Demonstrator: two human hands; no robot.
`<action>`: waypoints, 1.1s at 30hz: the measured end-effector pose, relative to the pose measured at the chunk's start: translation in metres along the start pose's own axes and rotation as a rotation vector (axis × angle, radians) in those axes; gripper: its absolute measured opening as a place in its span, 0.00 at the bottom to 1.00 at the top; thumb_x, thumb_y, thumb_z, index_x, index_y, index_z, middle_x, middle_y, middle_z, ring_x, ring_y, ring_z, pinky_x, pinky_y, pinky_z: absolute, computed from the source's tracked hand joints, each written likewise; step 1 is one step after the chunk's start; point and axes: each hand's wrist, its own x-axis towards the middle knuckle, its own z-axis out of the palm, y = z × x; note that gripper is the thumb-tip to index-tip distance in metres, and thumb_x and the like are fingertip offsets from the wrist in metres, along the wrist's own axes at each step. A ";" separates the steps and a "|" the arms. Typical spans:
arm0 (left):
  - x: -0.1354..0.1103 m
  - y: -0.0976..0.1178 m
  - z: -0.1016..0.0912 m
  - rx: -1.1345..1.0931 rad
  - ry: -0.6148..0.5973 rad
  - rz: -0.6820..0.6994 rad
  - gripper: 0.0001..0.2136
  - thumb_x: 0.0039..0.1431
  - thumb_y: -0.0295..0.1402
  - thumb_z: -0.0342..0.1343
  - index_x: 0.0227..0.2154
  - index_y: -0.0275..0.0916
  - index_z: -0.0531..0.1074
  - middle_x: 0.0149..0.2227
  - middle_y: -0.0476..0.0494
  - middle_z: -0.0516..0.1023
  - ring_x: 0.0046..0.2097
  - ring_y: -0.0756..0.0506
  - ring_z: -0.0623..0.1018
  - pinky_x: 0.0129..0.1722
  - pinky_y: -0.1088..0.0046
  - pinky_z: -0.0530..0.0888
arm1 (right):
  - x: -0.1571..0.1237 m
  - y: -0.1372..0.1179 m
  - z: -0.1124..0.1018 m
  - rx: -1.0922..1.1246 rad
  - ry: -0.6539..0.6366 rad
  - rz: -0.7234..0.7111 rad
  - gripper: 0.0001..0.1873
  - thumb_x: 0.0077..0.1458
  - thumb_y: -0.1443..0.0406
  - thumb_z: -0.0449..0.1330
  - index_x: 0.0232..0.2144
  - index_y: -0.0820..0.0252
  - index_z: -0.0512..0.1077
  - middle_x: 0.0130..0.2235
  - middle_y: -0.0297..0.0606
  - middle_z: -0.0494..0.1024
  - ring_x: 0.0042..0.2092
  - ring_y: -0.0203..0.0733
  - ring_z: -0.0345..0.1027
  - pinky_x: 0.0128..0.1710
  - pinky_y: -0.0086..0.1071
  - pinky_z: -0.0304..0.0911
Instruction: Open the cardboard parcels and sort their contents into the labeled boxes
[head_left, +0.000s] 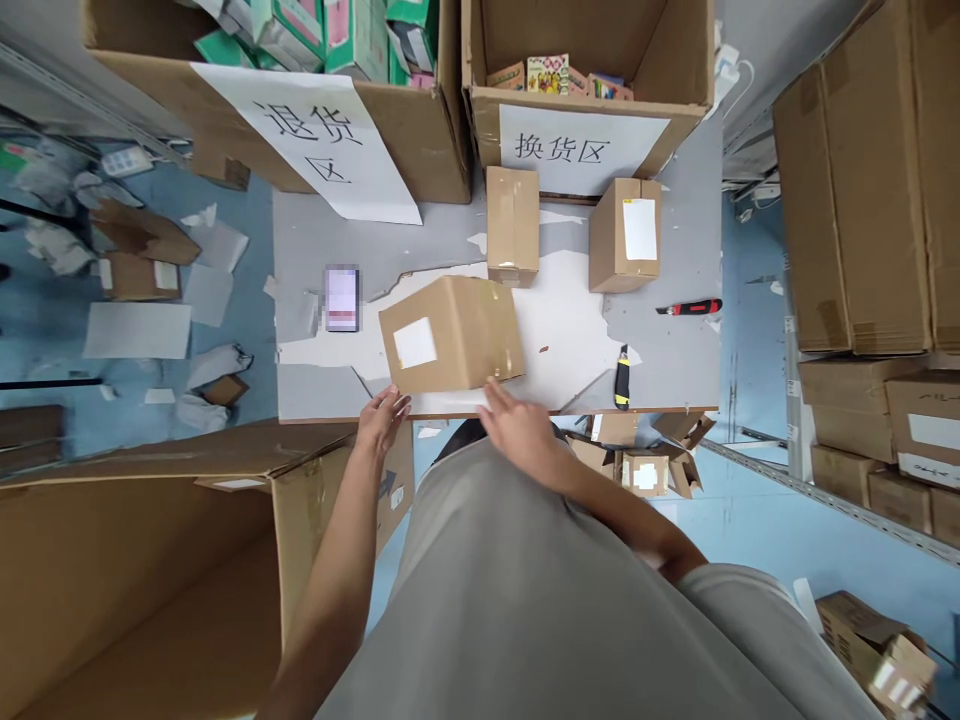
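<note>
Carton: the tan cardboard carton with a white label and clear tape (454,335) sat near the front edge of the grey surface with a torn white patch (679,375), directly beyond the person's hands. Its long axis ran roughly left to right, across the person's front.
Right hand: the bare right hand (525,430) met the carton's near edge, right of its middle. This grip was loose, fingers extended rather than wrapped round anything.
Left hand: the bare left hand (384,422) was at the carton's near left corner, fingers bent (whether the tips pinched cardboard or merely hung beside it, I could not tell).
Nearer hand: the right had the closer claim, its fingertips appearing to overlap the carton's edge; from both grips the carton lay forward, its bulk between their two lines of reach.
Small boxes: a narrow brown cardboard box (513,225) stood just beyond the carton's right part; a squarish brown box with a white label (625,237) stood farther right.
Cutters: a black-and-yellow utility knife (622,380) and a red-and-black utility knife (690,308) lay right of the carton, well apart from it.
Phone: a dark-edged phone with a lit screen (343,300) lay left of the carton.
</note>
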 end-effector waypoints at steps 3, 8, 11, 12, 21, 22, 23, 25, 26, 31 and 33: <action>-0.010 -0.006 0.016 0.002 -0.139 0.037 0.19 0.59 0.42 0.78 0.44 0.39 0.78 0.47 0.40 0.86 0.50 0.44 0.87 0.56 0.64 0.84 | 0.006 0.072 0.016 0.325 0.161 0.215 0.23 0.79 0.56 0.59 0.67 0.54 0.83 0.58 0.44 0.91 0.54 0.55 0.90 0.63 0.47 0.80; -0.022 -0.013 0.054 0.156 -0.213 0.232 0.30 0.49 0.53 0.81 0.46 0.37 0.82 0.47 0.37 0.87 0.55 0.36 0.86 0.64 0.51 0.82 | 0.027 0.159 0.058 0.831 0.314 0.537 0.25 0.68 0.58 0.67 0.62 0.61 0.85 0.36 0.39 0.92 0.46 0.55 0.91 0.54 0.47 0.85; -0.027 -0.019 0.066 0.140 -0.195 0.240 0.33 0.50 0.59 0.78 0.47 0.36 0.81 0.52 0.33 0.87 0.58 0.34 0.86 0.67 0.49 0.81 | 0.034 0.171 0.079 0.912 0.336 0.576 0.28 0.63 0.56 0.70 0.62 0.63 0.85 0.34 0.37 0.91 0.44 0.53 0.90 0.53 0.47 0.85; -0.029 -0.021 0.068 0.136 -0.199 0.235 0.33 0.52 0.61 0.76 0.46 0.36 0.81 0.53 0.32 0.87 0.60 0.34 0.86 0.68 0.49 0.81 | 0.035 0.171 0.085 0.923 0.335 0.574 0.30 0.62 0.55 0.72 0.62 0.63 0.84 0.34 0.37 0.91 0.43 0.52 0.89 0.53 0.48 0.85; -0.040 -0.007 0.068 0.181 -0.162 0.588 0.29 0.57 0.53 0.76 0.53 0.37 0.83 0.59 0.30 0.85 0.61 0.33 0.87 0.70 0.48 0.81 | 0.029 0.156 0.063 0.932 0.536 0.341 0.28 0.59 0.44 0.69 0.49 0.58 0.90 0.56 0.49 0.90 0.52 0.56 0.87 0.56 0.49 0.83; -0.040 0.000 0.069 0.175 -0.149 0.634 0.28 0.58 0.52 0.75 0.54 0.37 0.83 0.58 0.31 0.85 0.59 0.34 0.87 0.69 0.48 0.81 | 0.029 0.154 0.053 0.918 0.564 0.311 0.27 0.59 0.43 0.69 0.46 0.57 0.90 0.55 0.48 0.91 0.54 0.56 0.86 0.58 0.48 0.82; -0.040 0.008 0.070 0.168 -0.137 0.676 0.28 0.60 0.52 0.73 0.54 0.36 0.84 0.56 0.32 0.86 0.58 0.35 0.88 0.68 0.50 0.82 | 0.029 0.151 0.042 0.911 0.584 0.293 0.27 0.60 0.43 0.70 0.45 0.57 0.91 0.53 0.48 0.91 0.56 0.56 0.86 0.60 0.47 0.82; -0.041 0.023 0.071 0.156 -0.117 0.739 0.27 0.62 0.51 0.71 0.54 0.35 0.85 0.54 0.33 0.87 0.55 0.36 0.88 0.66 0.52 0.84 | 0.030 0.146 0.023 0.930 0.610 0.291 0.26 0.60 0.42 0.71 0.44 0.57 0.91 0.50 0.46 0.92 0.56 0.55 0.86 0.62 0.47 0.81; -0.041 0.030 0.071 0.156 -0.110 0.757 0.26 0.62 0.51 0.70 0.53 0.35 0.86 0.53 0.33 0.87 0.54 0.36 0.89 0.64 0.52 0.84 | 0.030 0.143 0.014 0.950 0.622 0.300 0.26 0.59 0.42 0.72 0.44 0.57 0.91 0.49 0.45 0.92 0.55 0.55 0.86 0.63 0.47 0.80; -0.039 0.043 0.074 0.198 -0.122 0.711 0.22 0.61 0.47 0.71 0.50 0.35 0.88 0.51 0.33 0.88 0.51 0.36 0.89 0.62 0.52 0.85 | 0.037 0.136 -0.007 1.015 0.634 0.341 0.27 0.53 0.44 0.77 0.43 0.59 0.91 0.48 0.46 0.93 0.53 0.56 0.87 0.64 0.50 0.80; -0.040 0.041 0.080 0.212 -0.145 0.652 0.21 0.60 0.46 0.72 0.49 0.35 0.88 0.50 0.33 0.89 0.51 0.35 0.89 0.61 0.52 0.85 | 0.042 0.139 -0.007 1.005 0.635 0.377 0.28 0.51 0.43 0.78 0.42 0.59 0.90 0.48 0.46 0.93 0.52 0.57 0.88 0.64 0.50 0.81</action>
